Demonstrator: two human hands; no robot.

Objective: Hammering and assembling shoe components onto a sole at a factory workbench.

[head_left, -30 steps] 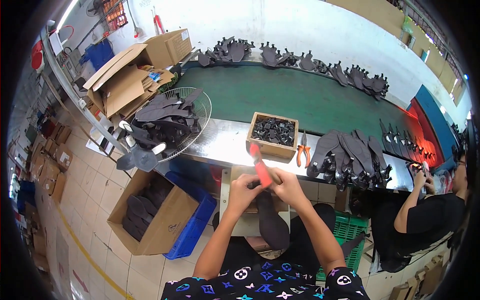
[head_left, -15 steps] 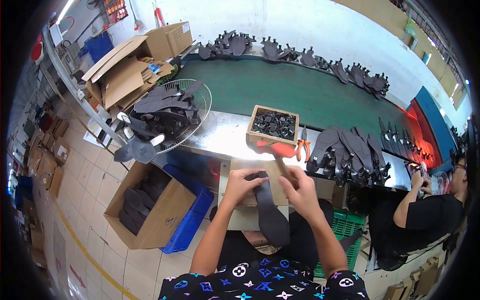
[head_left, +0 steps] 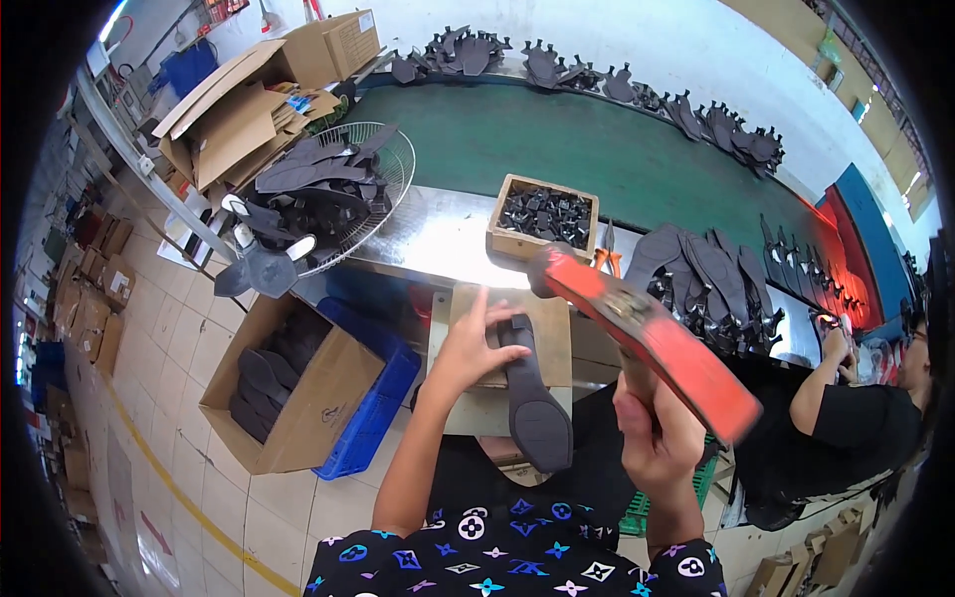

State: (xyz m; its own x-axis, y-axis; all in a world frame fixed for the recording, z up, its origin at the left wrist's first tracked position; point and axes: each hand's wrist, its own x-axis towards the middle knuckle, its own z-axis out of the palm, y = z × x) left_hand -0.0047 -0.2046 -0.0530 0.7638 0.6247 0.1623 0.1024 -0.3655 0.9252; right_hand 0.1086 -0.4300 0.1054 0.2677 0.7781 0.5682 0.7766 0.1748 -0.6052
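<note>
A dark grey shoe sole (head_left: pixel 538 423) lies lengthwise on a wooden board (head_left: pixel 559 343) in front of me, its narrow heel end pointing away. My left hand (head_left: pixel 470 348) is beside that heel end with fingers spread, the thumb tip at the sole's edge. My right hand (head_left: pixel 659 428) is closed around the handle of a hammer (head_left: pixel 642 333), raised to the right of the sole. The hammer's red head is large in view and hides part of the bench. Beyond the board, a wooden box (head_left: pixel 517 246) holds many small black heel pieces (head_left: pixel 545 214).
Orange-handled pliers (head_left: pixel 609 257) lie right of the box, beside piled soles (head_left: pixel 686 269). A wire basket (head_left: pixel 403 189) of soles stands left on the metal bench (head_left: pixel 438 234). Below are a carton (head_left: pixel 323 418) and blue crate (head_left: pixel 383 398). A person (head_left: pixel 860 428) sits at right, near the green belt (head_left: pixel 448 129).
My right hand has lifted the hammer from near the heel end up and to the right. The left fingers have come off the heel and spread apart.
</note>
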